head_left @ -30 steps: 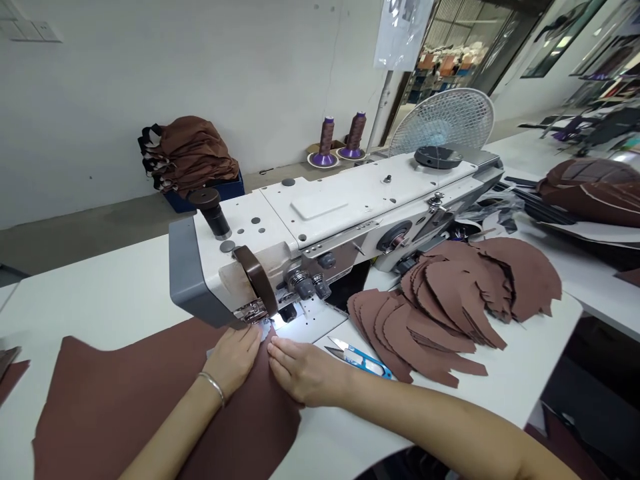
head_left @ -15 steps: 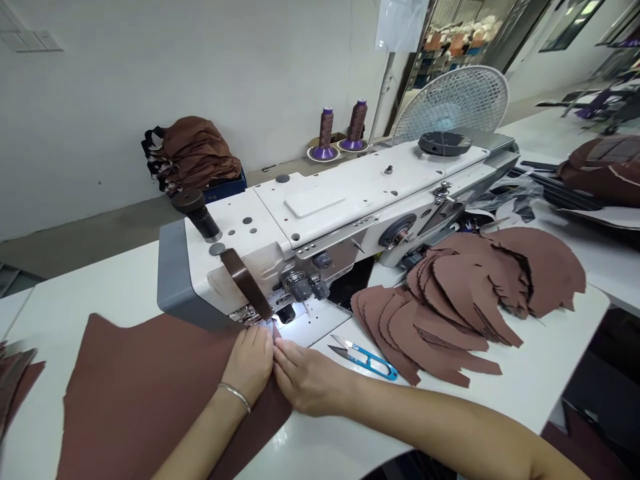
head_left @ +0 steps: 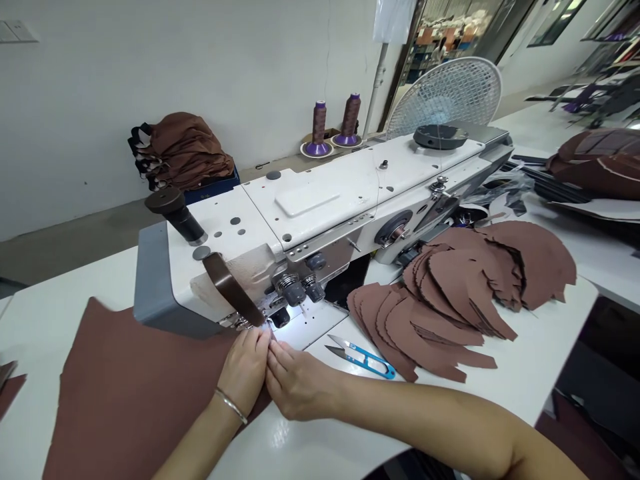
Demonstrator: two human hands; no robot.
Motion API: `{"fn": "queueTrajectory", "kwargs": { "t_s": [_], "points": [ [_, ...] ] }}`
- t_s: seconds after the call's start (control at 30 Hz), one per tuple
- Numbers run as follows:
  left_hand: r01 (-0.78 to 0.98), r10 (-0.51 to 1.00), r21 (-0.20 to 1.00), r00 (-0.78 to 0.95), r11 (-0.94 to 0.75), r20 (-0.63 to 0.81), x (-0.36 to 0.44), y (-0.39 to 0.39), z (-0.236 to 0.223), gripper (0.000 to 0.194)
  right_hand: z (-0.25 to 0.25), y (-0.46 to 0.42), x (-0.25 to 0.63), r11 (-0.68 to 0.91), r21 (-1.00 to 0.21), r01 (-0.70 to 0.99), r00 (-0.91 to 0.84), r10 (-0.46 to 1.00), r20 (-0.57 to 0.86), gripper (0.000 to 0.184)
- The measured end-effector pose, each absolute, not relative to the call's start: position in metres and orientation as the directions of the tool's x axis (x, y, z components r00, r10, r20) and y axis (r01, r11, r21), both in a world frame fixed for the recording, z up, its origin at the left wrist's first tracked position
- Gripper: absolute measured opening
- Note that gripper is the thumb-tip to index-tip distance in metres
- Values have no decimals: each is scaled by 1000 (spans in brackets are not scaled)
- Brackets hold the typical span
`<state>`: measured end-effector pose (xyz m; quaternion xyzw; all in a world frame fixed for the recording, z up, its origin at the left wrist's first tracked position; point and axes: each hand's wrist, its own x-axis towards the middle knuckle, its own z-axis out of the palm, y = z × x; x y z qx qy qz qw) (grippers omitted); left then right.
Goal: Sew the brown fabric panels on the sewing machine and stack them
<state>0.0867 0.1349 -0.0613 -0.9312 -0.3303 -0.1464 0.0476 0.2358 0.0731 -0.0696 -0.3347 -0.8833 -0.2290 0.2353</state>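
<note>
My left hand (head_left: 245,373) and my right hand (head_left: 295,383) meet at the needle of a white sewing machine (head_left: 320,220). Both press and pinch the near edge of a large brown fabric piece (head_left: 130,393) that spreads left over the white table (head_left: 510,373). The fingertips sit close together under the lit needle area; fingers are curled on the cloth. A brown strap (head_left: 230,287) runs down the machine head to the presser foot.
Blue thread snips (head_left: 363,359) lie just right of my right hand. A fanned pile of cut brown pieces (head_left: 460,293) lies beyond them. Two thread cones (head_left: 333,123), a fan (head_left: 445,93) and a stack of brown goods (head_left: 183,150) stand behind the machine.
The fabric has slid left and away under the needle. My hands have drawn closer together, fingertips now touching at the presser foot. The camera view shifted slightly.
</note>
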Motion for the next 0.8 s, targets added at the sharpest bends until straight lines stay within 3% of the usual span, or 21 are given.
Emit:
{"fn": "queueTrajectory", "kwargs": {
  "t_s": [0.27,0.5,0.8],
  "points": [
    [656,647,67,713,-751,269,80,141,-65,31,-72,70,231,657,222,720,-636,498,589,31],
    [573,522,-40,770,-818,366,70,153,-63,28,-66,60,229,642,225,732,-621,495,607,26],
    [523,507,-53,843,-851,180,67,163,-70,28,-63,60,230,681,201,705,-629,468,621,25]
  ]
}}
